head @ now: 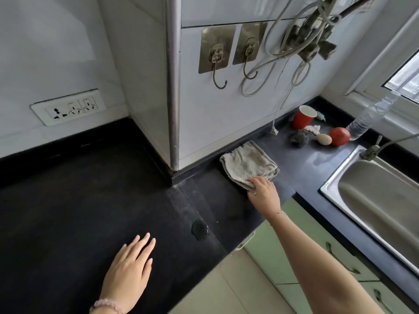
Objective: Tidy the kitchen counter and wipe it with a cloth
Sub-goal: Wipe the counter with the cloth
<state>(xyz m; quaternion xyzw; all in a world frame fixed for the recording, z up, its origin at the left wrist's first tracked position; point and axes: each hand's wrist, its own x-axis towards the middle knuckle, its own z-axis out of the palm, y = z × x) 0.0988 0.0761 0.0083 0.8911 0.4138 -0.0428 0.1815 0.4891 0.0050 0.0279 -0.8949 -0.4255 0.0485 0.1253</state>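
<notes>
A folded grey cloth (pixel 248 165) lies on the black counter (pixel 79 200) against the tiled wall. My right hand (pixel 264 192) reaches out and pinches the cloth's near corner. My left hand (pixel 129 273) rests flat on the counter near the front edge, fingers spread, holding nothing. A small puddle of water (pixel 199 228) sits on the counter between the two hands.
At the back right stand a red cup (pixel 302 117), a steel scrubber (pixel 300 138), an egg (pixel 324 139), a tomato (pixel 339 136) and a clear water bottle (pixel 367 120). A steel sink (pixel 340 177) fills the right. Cables and hooks (pixel 217 64) hang on the wall.
</notes>
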